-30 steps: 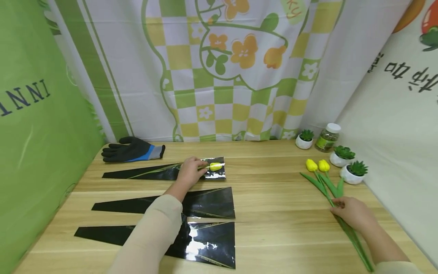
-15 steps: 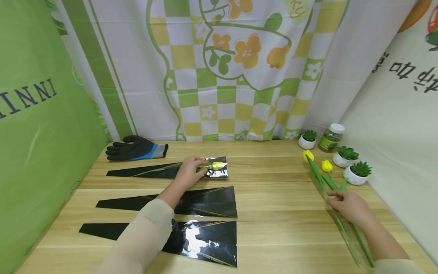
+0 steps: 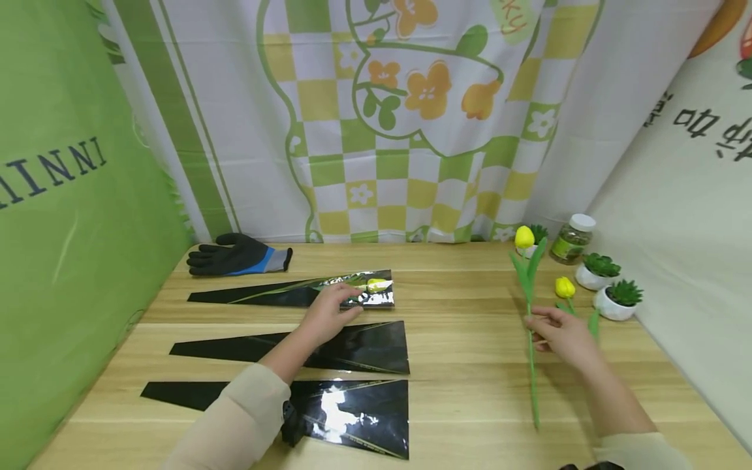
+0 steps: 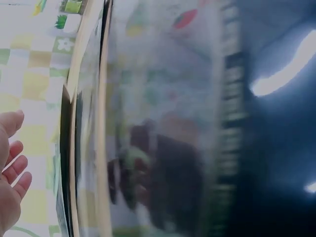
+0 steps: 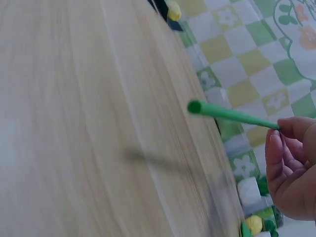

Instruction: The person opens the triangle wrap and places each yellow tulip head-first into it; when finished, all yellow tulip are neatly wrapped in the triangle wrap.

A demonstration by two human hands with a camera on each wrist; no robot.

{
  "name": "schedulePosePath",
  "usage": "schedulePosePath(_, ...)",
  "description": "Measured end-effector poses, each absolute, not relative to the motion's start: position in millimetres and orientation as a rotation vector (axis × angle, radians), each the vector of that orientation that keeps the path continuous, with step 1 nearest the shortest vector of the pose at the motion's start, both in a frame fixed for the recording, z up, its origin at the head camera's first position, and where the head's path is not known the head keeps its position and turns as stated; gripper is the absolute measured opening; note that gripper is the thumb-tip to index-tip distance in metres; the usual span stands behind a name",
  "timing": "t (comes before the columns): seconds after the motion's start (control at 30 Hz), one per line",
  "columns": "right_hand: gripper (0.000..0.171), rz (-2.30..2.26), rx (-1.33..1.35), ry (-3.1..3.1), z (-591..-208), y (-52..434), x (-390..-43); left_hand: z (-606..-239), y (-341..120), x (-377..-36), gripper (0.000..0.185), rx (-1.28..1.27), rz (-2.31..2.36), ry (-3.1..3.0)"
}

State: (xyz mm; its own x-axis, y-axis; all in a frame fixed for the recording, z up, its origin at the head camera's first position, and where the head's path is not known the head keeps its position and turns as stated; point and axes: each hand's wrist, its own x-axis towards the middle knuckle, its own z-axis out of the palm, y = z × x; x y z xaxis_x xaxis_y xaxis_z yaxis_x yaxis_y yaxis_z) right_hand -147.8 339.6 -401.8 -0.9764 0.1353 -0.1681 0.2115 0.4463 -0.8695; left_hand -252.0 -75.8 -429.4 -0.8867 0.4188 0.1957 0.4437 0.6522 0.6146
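Observation:
Three black glossy cone sleeves lie flat on the wooden table [image 3: 464, 339]. The far sleeve [image 3: 276, 296] holds a yellow tulip [image 3: 376, 285] with its bloom at the wide end. My left hand [image 3: 343, 305] hovers at that sleeve's near edge with relaxed, straight fingers [image 4: 12, 168], holding nothing. The left wrist view is filled by a blurred shiny sleeve [image 4: 173, 123]. My right hand [image 3: 543, 326] pinches the green stem [image 5: 232, 114] of a second yellow tulip [image 3: 525, 237], lifted nearly upright above the table. A third tulip [image 3: 564, 287] lies behind it.
A black and blue work glove [image 3: 237, 256] lies at the back left. Small potted succulents [image 3: 619, 297] and a white-capped jar [image 3: 571, 238] stand at the back right. The middle sleeve [image 3: 352, 346] and near sleeve [image 3: 352, 411] lie in front. Fabric backdrops close three sides.
My right hand has lifted one tulip off the table and swung it upright and leftward. My left hand has drawn back from the tulip in the far sleeve.

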Motion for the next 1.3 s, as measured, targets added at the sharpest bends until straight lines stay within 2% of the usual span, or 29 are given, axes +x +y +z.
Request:
schedulePosePath(0.2,0.060,-1.922,0.401,2.455,-407.6,313.2,-158.8,-437.0,-76.0,-239.0,0.036,-0.737,-1.097,-2.837)
schedulePosePath(0.43,0.025,-2.334,0.654,2.173,-411.8,282.3,-166.4,-441.6,-73.3,-226.8,0.037,-0.771,-1.160,-2.824)
schedulePosePath(0.53,0.019,-2.460,0.721,2.074,-415.3,272.0,-169.4,-446.7,-71.7,-223.8,0.036,-0.821,-1.166,-2.819)
schedulePosePath(0.83,0.016,-2.645,0.784,1.926,-427.2,250.7,-177.1,-466.8,-68.6,-213.6,0.026,-0.859,-1.115,-2.838)
schedulePosePath(1.3,0.020,-2.654,0.868,1.941,-438.5,239.2,-186.5,-477.2,-67.6,-210.7,0.029,-0.822,-0.987,-2.829)
